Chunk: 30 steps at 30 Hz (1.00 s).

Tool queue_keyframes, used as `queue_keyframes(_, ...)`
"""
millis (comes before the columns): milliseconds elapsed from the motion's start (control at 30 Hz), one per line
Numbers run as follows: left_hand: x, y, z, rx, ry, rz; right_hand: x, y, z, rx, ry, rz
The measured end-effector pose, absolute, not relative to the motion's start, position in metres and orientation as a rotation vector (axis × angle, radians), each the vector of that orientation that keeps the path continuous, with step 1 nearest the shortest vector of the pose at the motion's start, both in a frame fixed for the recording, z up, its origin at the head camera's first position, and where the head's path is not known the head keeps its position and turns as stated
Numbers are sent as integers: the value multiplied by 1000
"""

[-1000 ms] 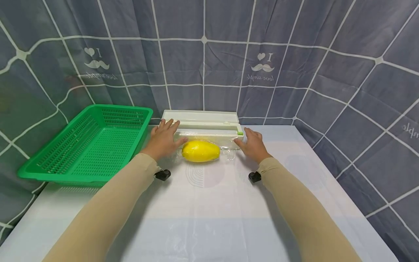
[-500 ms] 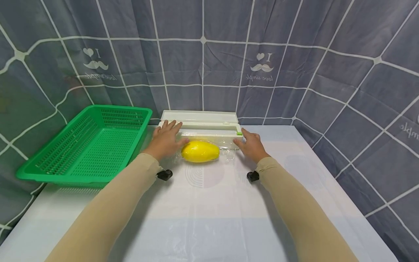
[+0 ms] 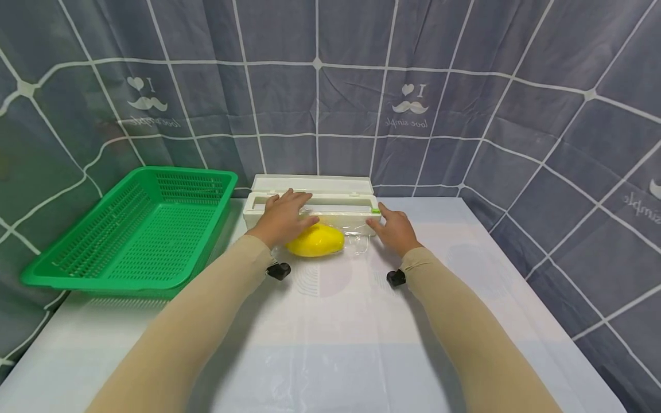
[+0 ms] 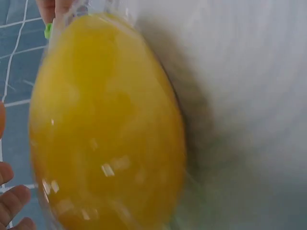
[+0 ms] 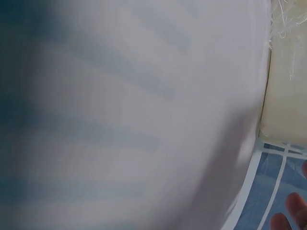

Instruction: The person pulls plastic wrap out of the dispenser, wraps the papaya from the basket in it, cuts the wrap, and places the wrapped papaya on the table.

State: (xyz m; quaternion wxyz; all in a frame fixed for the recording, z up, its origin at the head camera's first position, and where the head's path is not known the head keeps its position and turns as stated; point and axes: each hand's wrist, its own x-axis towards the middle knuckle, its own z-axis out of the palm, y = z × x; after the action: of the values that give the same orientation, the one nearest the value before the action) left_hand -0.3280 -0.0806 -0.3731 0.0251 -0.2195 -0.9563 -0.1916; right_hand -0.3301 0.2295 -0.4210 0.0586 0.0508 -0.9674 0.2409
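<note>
A white cling film dispenser [image 3: 335,221] stands at the back of the table with its lid [image 3: 312,183] raised. Against its front lies a yellow oval fruit [image 3: 316,241], its exact kind unclear, under clear cling film [image 4: 108,170]. My left hand [image 3: 285,219] is over the dispenser's left half, fingers extended, its thumb by the fruit's upper edge. Whether that thumb touches the film cannot be told. At the dispenser's right end, my right hand [image 3: 396,229] holds the corner, thumb on the front and fingers around the side, beside a green slider [image 3: 376,210].
A green perforated basket [image 3: 170,229] sits on the left of the white-covered table [image 3: 341,355]. Behind and to the right hangs a grey curtain [image 3: 289,97] with white lines. A loose film edge [image 3: 356,244] lies right of the fruit.
My left hand has slid right along the dispenser, from its left end toward the middle, and now partly covers the fruit's left top. My right hand stays at the right end.
</note>
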Motion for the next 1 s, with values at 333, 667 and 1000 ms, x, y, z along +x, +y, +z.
queue_keyframes(333,-336,-25,-367,-907,-2961,-592,-331,233,-422,142,-2929,743)
queue_keyframes(667,-346,24,-371,-1041,-2935,-482,-332,234,-419,134,-2925,790)
queue_keyframes(1000,-363,49,-376,-1051,-2899,-624,-336,236,-421,121,-2941,754)
